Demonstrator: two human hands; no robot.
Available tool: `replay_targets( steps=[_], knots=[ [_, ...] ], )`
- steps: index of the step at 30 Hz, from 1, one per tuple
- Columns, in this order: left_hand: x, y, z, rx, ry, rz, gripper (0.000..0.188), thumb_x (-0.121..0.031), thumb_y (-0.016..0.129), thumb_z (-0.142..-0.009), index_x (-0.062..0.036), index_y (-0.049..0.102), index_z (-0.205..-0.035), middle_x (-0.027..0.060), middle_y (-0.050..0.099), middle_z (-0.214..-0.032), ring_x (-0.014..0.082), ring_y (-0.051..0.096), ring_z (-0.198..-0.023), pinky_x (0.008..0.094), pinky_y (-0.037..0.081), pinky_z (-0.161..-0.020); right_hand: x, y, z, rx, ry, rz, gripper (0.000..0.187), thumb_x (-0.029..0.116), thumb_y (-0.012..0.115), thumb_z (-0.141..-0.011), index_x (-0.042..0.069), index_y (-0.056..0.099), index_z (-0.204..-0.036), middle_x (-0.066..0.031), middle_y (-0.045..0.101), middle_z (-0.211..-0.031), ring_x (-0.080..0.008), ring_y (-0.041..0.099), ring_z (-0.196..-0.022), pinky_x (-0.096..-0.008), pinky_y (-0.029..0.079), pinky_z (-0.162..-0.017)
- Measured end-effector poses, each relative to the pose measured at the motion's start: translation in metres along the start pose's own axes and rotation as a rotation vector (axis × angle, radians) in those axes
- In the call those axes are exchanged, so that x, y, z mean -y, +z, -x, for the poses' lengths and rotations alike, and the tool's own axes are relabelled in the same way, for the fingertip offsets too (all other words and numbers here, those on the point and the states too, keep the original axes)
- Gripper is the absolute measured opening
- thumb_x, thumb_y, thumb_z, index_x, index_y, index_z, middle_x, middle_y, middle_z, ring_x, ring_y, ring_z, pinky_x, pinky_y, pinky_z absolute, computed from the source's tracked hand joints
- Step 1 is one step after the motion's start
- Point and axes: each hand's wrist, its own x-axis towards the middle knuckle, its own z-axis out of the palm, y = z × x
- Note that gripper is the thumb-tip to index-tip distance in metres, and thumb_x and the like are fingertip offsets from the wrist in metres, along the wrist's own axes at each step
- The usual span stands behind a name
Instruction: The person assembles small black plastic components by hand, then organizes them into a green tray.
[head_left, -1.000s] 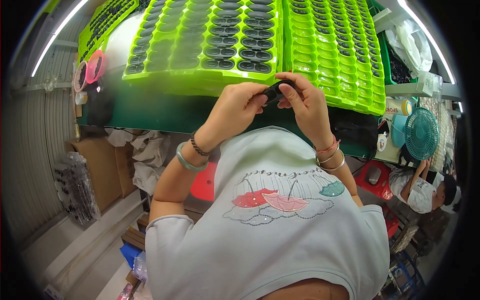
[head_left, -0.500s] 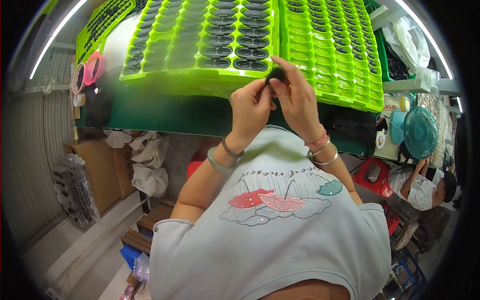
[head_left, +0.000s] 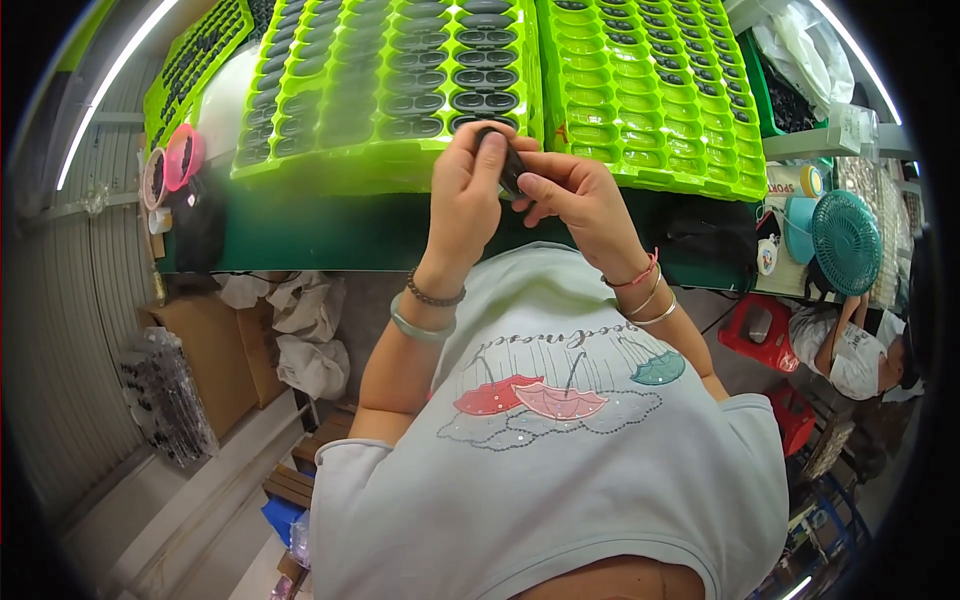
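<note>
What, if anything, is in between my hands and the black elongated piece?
Nothing visible. Your left hand and right hand, both bare, hold the black elongated piece directly, the left toward its upper end in the picture, the right toward its lower end.

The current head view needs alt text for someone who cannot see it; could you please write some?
A person's left hand and right hand hold a dark elongated piece between them. Ahead, a left green tray and a right green tray, each partly filled with dark parts, rest on a dark green table.
</note>
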Motion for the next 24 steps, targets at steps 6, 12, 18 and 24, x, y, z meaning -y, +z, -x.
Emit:
replay_targets(
  steps=[6,12,18,24],
  knots=[
    [0.002,0.018,0.004,-0.192,-0.035,0.332,0.020,-0.022,0.035,-0.097,-0.0037,0.042,-0.103,0.0155,0.060,-0.094,0.0164,0.059,-0.078,0.0265,0.049,-0.070,-0.008,0.005,0.000,-0.036,-0.095,0.053,0.021,0.009,0.054,-0.087,-0.004,0.059,-0.104,-0.0045,0.063,-0.085,-0.0077,0.059,-0.072,-0.0193,0.049,-0.058],
    [0.015,0.034,0.007,-0.238,0.157,0.224,0.021,-0.023,0.031,-0.098,-0.0041,0.037,-0.105,0.0123,0.058,-0.090,0.0207,0.060,-0.085,0.0276,0.049,-0.074,-0.009,0.005,0.001,-0.104,-0.167,0.157,0.020,0.008,0.050,-0.089,-0.003,0.060,-0.103,-0.0019,0.061,-0.075,-0.0054,0.055,-0.064,-0.0192,0.047,-0.054],
    [0.023,0.042,0.007,-0.306,0.314,0.057,0.020,-0.022,0.032,-0.098,-0.0032,0.037,-0.103,0.0151,0.057,-0.090,0.0244,0.062,-0.084,0.0292,0.049,-0.074,-0.014,0.008,0.000,-0.224,-0.283,0.268,0.019,0.007,0.052,-0.087,-0.001,0.061,-0.101,-0.0013,0.058,-0.064,-0.0038,0.049,-0.058,-0.0201,0.041,-0.050],
    [0.028,0.041,0.003,-0.335,0.409,-0.127,0.021,-0.023,0.032,-0.098,-0.0030,0.039,-0.100,0.0162,0.058,-0.091,0.0212,0.062,-0.077,0.0275,0.049,-0.073,-0.030,0.001,-0.006,-0.249,-0.315,0.396,0.017,0.007,0.053,-0.086,-0.002,0.062,-0.099,-0.0047,0.060,-0.066,-0.0057,0.050,-0.056,-0.0222,0.042,-0.049]
  ],
)
